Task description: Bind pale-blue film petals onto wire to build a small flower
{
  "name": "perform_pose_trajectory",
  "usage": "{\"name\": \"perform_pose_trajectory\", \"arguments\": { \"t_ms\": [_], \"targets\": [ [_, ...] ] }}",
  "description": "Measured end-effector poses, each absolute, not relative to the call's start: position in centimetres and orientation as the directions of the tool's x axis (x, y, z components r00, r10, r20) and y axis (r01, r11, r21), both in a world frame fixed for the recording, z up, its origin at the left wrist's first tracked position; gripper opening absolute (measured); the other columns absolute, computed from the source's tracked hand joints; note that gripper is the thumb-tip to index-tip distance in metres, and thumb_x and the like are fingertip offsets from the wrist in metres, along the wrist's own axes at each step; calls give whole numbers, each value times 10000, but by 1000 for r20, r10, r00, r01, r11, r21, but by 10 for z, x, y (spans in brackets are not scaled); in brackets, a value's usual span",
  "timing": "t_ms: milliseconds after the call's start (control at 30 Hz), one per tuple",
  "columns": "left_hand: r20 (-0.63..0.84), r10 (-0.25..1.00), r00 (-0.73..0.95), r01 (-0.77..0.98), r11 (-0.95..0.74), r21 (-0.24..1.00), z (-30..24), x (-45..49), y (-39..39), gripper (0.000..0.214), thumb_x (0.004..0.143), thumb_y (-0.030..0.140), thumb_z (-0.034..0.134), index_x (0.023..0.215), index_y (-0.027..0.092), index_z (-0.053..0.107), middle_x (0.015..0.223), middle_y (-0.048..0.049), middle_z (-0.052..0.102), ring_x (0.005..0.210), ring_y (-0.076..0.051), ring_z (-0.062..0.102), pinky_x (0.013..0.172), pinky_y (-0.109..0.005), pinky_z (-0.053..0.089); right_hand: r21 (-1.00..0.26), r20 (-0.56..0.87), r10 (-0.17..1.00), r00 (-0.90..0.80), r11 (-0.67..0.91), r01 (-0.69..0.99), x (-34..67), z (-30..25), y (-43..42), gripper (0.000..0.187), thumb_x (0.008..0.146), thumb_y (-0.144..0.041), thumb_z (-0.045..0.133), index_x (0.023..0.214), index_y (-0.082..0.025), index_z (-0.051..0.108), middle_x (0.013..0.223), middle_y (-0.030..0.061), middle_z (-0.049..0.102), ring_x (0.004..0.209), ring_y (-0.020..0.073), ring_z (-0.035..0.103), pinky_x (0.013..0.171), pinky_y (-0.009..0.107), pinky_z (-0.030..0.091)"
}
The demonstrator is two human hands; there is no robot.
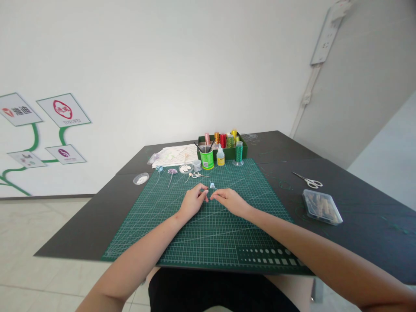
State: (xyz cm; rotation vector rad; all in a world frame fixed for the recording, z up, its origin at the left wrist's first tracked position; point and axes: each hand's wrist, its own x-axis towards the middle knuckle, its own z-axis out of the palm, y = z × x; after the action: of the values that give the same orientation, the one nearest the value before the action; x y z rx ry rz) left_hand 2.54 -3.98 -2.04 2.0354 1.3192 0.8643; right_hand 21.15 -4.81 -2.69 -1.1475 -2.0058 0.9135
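Note:
Both my hands rest on a green cutting mat, fingertips almost meeting at its middle. My left hand is curled, its fingers pinched together near a small pale blue piece that sticks up between the hands. My right hand is also curled, its fingertips pinched beside the same piece. What exactly each pinch holds is too small to name; a thin wire or thread seems to run between them.
At the mat's far edge stand a green cup of tools, a glue bottle, a dark box of thread spools and a green spool. Small scissors, little flowers, a round dish, large scissors and a clear plastic case lie about on the dark table.

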Motion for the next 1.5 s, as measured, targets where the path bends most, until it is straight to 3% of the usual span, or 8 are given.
{"name": "perform_pose_trajectory", "arguments": {
  "t_ms": [233,467,733,867,967,1133,1300,1500],
  "targets": [
    [143,936,323,554,-309,773,-24,24,-36,239,884,403,462,931,195,570,619,42,660,427,-92,411,480,-208,317,-813,196,900,-390,371,448,215,-19,-48,274,852,-244,471,841,-162,732,557,-22,539,477,96,391,492,222,284],
    [70,893,444,599,-354,718,-19,27,-45,231,885,390,479,929,205,611,639,37,685,488,-101,502,522,-202,344,-921,157,929,-336,260,289,220,0,-51,268,786,-334,552,762,-143,738,466,-37,467,443,85,312,446,229,226],
    [-114,794,598,540,-294,789,-16,29,-53,309,865,444,503,939,170,625,672,5,699,441,-82,421,482,-201,308,-990,62,961,-270,94,107,225,6,-51,411,779,-476,586,902,-113,737,397,-90,268,386,62,209,394,218,141],
    [-119,764,635,509,-297,808,-16,30,-54,311,857,448,517,928,167,630,647,3,687,460,-85,434,496,-198,319,-963,144,955,-259,196,186,227,2,-48,393,792,-461,592,896,-119,755,442,-24,477,440,97,419,424,221,309],
    [-131,757,640,498,-278,822,-15,31,-54,322,848,453,525,923,162,641,636,1,682,455,-85,429,499,-203,317,-923,254,928,-274,317,218,228,2,-46,356,817,-454,579,894,-159,764,711,60,692,707,177,623,633,278,481],
    [-154,766,624,490,-230,841,-13,30,-53,325,841,453,531,918,161,650,628,-1,681,433,-79,383,473,-206,302,-876,364,889,-279,428,221,228,6,-48,312,832,-441,573,891,-203,767,973,70,735,955,236,651,890,373,485],
    [-197,754,627,491,-186,851,-12,29,-52,320,841,439,539,929,157,662,668,-17,699,424,-72,385,459,-198,313,-931,226,924,-310,298,212,226,8,-51,363,837,-454,566,921,-163,766,912,88,752,808,220,665,715,330,531],
    [-173,752,636,495,-225,839,-13,27,-48,322,830,443,550,906,161,686,648,-14,697,439,-77,411,475,-195,330,-953,194,923,-333,258,160,227,8,-52,355,841,-428,564,945,-146,754,800,84,752,573,133,578,490,235,433]
  ]
}}
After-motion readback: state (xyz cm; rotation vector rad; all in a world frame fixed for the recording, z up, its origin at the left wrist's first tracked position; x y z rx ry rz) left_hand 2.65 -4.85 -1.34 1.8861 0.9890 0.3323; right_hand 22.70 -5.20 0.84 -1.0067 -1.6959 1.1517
